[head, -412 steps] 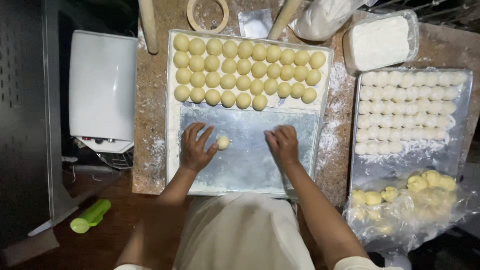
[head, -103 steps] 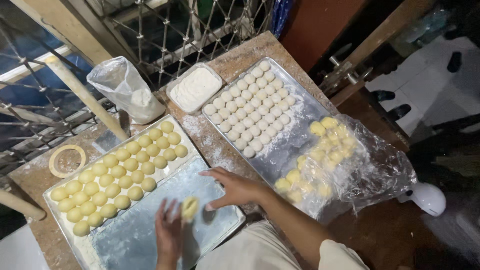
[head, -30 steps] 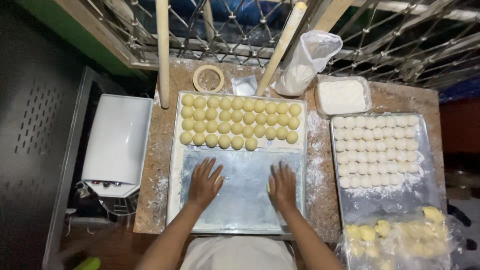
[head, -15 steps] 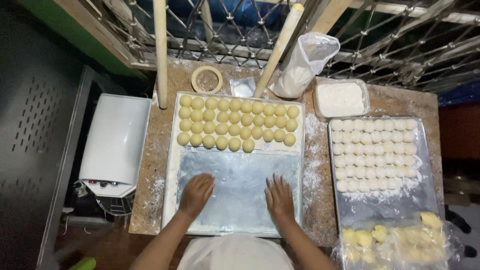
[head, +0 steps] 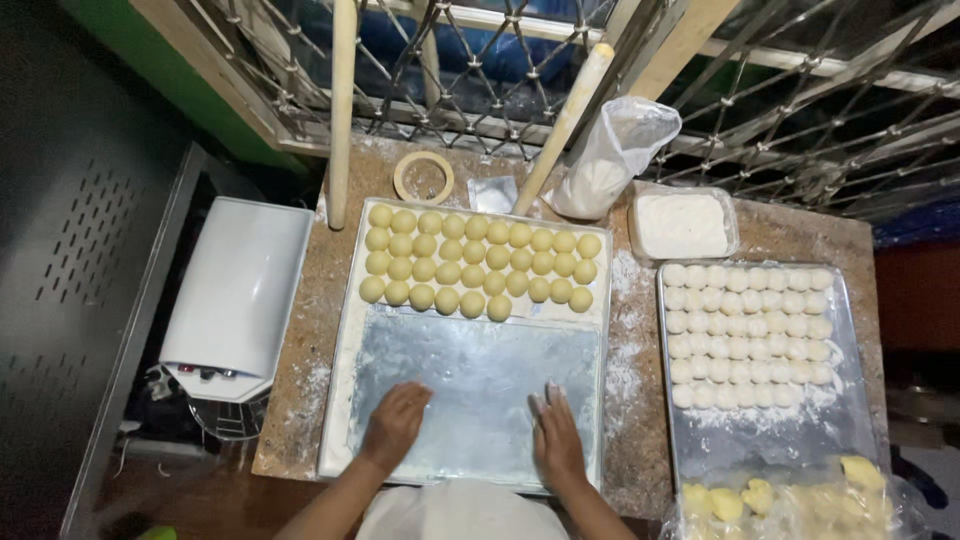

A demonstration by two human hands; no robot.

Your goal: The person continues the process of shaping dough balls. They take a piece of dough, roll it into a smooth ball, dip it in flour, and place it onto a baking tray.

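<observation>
- The left hand (head: 395,425) lies palm down, fingers spread and holding nothing, on the bare floured part of a metal tray (head: 470,385), near its lower left corner.
- The right hand (head: 555,440) rests flat in the same way, open and empty, on the tray's lower right part (the two hands are well apart, with bare metal between them).
- Yellow dough balls (head: 478,262) fill the far end of that tray in close rows, clear of both hands.
- The tray sits on a brown speckled desk (head: 295,400) dusted with flour.
- To the right lies a second tray (head: 760,425) carrying rows of paler white dough balls (head: 750,335); at its near end are loose yellow lumps in clear plastic (head: 790,500).
- Beyond the trays stand a tub of flour (head: 683,225), a plastic bag of flour (head: 605,165), a roll of tape (head: 423,178) and two wooden poles (head: 342,110) leaning on a metal grille.
- A white appliance (head: 240,290) sits left of the desk.
</observation>
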